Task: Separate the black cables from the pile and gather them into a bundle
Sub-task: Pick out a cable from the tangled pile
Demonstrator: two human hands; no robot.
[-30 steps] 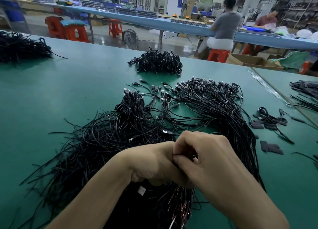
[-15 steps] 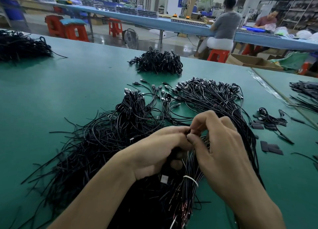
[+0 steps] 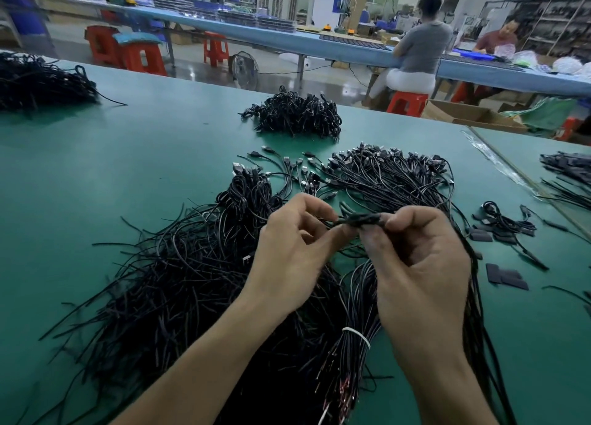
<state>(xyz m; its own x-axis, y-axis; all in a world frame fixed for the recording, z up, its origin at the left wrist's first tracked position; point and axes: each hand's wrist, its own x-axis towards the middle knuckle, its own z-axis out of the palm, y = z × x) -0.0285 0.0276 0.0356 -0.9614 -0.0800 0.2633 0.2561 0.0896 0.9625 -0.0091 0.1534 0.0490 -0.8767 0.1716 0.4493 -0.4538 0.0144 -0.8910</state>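
Left hand (image 3: 292, 253) and right hand (image 3: 422, 264) pinch black cables (image 3: 361, 219).

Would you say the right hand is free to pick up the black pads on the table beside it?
Probably not yet: the right hand pinches a cable bunch together with the left hand. The pads lie close, just past some cable strands.

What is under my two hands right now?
Under the left hand and right hand lie the black cable pile and a bundle with a white tie, on the green table. The hands pinch a few cables; whatever lies directly beneath them is covered.
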